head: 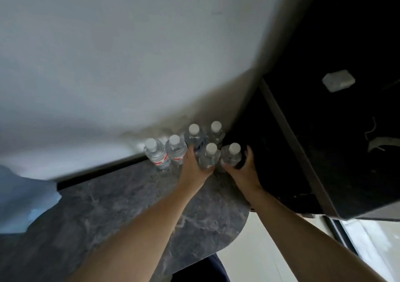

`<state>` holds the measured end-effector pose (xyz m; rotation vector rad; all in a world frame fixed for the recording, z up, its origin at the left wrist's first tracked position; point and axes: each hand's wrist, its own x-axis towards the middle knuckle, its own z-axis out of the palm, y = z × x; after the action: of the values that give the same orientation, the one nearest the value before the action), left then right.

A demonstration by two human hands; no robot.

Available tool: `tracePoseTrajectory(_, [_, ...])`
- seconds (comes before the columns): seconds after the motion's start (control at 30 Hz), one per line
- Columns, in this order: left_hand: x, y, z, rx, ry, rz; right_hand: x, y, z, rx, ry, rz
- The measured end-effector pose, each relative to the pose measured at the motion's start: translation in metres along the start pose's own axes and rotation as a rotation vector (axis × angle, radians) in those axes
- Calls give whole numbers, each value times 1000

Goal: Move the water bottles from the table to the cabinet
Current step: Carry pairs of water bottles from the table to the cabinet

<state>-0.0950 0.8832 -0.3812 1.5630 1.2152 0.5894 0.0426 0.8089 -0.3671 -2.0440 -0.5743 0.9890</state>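
Observation:
Several clear water bottles with white caps stand upright in a cluster at the far end of a dark marbled surface (108, 206), against a white wall. My left hand (193, 166) is wrapped around one front bottle (209, 156). My right hand (243, 169) grips the front bottle (232, 155) beside it, at the surface's right edge. Two more bottles (195, 135) (215, 131) stand behind these. Another two (157, 154) (176, 148) stand to the left, with red on their labels. All bottle bases are on the surface as far as I can tell.
A dark cabinet-like body (324, 141) looms right of the bottles, with a small white block (338, 80) on it. A blurred pale-blue object (23, 199) lies at the left edge. Pale floor (270, 249) shows below the surface's rounded corner.

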Motion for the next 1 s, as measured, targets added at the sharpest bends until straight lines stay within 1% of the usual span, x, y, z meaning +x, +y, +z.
tracePoseTrajectory(0.07, [-17,27,-23,63,-10,27,-23,-32,-13,1,-4,-47])
tracePoseTrajectory(0.13, [-33,53,-46,144,14,44,-47,-64,-25,-99,-30,-103])
tracePoseTrajectory(0.2, [-46,75,-72,244,40,76,-67,-94,-35,-315,-66,-187])
tracePoseTrajectory(0.33, [-72,109,-125,457,10,119,-108,-137,-42,-766,-193,-405])
tracePoseTrajectory(0.43, [-94,128,-154,540,8,51,-126,-159,-37,-1036,-253,-566])
tracePoseTrajectory(0.6, [-139,135,-199,700,63,-60,-159,-191,-1,-1364,-399,-769])
tracePoseTrajectory(0.63, [-152,135,-208,736,79,-92,-164,-197,10,-1409,-433,-804])
tracePoseTrajectory(0.67, [-157,135,-213,775,62,-104,-164,-198,15,-1421,-444,-799])
tracePoseTrajectory(0.73, [-178,132,-228,805,108,-160,-173,-204,29,-1429,-491,-869])
tracePoseTrajectory(0.87, [-256,112,-245,744,288,-353,-217,-202,65,-1470,-656,-1097])
tracePoseTrajectory(1.0, [-336,83,-233,656,423,-543,-269,-183,98,-1532,-778,-1273])
